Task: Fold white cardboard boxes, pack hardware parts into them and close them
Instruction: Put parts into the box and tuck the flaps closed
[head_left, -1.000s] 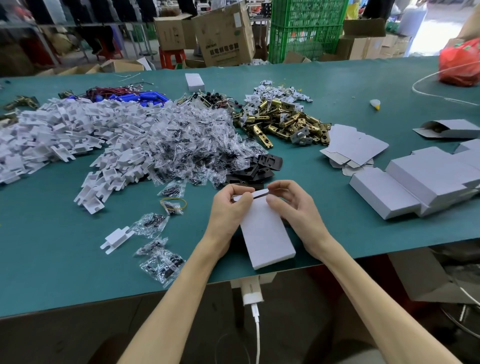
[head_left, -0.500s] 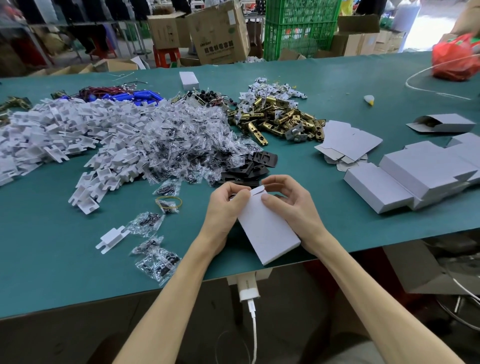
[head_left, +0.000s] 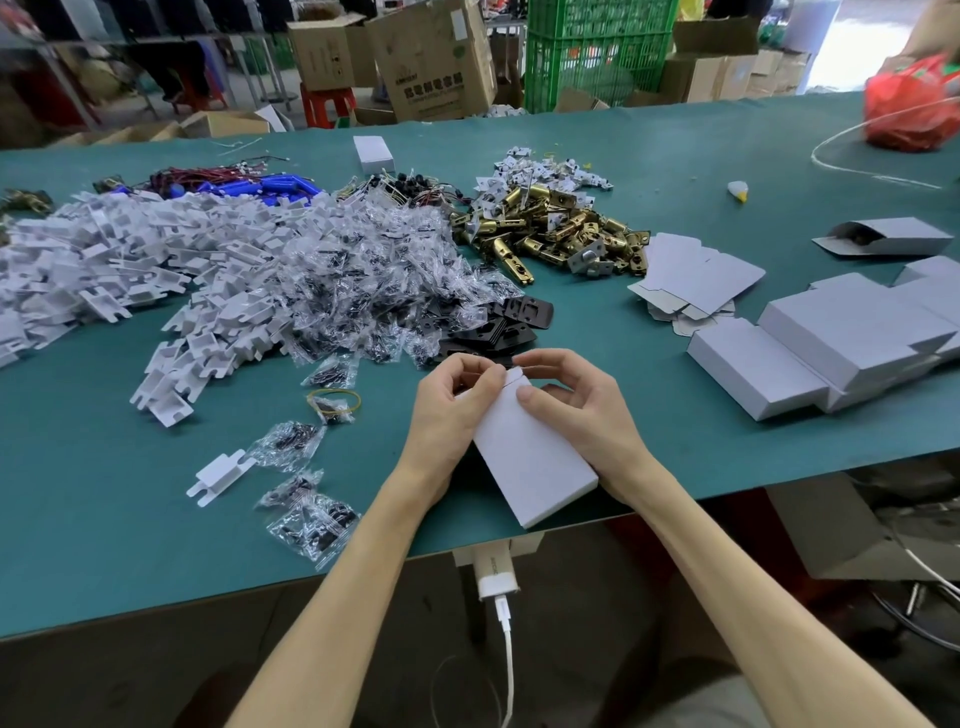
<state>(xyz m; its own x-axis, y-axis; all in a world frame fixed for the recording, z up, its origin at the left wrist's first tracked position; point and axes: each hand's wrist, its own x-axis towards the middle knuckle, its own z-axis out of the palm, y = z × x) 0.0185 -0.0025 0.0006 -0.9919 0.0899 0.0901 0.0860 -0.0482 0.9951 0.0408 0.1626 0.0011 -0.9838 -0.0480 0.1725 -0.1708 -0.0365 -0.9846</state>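
free: bare table (head_left: 660, 415) right of white box (head_left: 535, 462), up to closed boxes (head_left: 831, 343) | blocked: black plates (head_left: 498, 327) just behind it, bag heap (head_left: 363, 280) behind-left | left: scattered loose bags (head_left: 311, 519) (passable gaps between them)

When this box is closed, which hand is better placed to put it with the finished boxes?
Probably the right hand: it grips the white box on the side facing the finished boxes. The left hand would have to reach across.

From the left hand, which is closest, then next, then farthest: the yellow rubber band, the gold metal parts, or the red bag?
1. Yellow rubber band, just left of the left hand.
2. Gold metal parts, farther back.
3. Red bag, far right corner.
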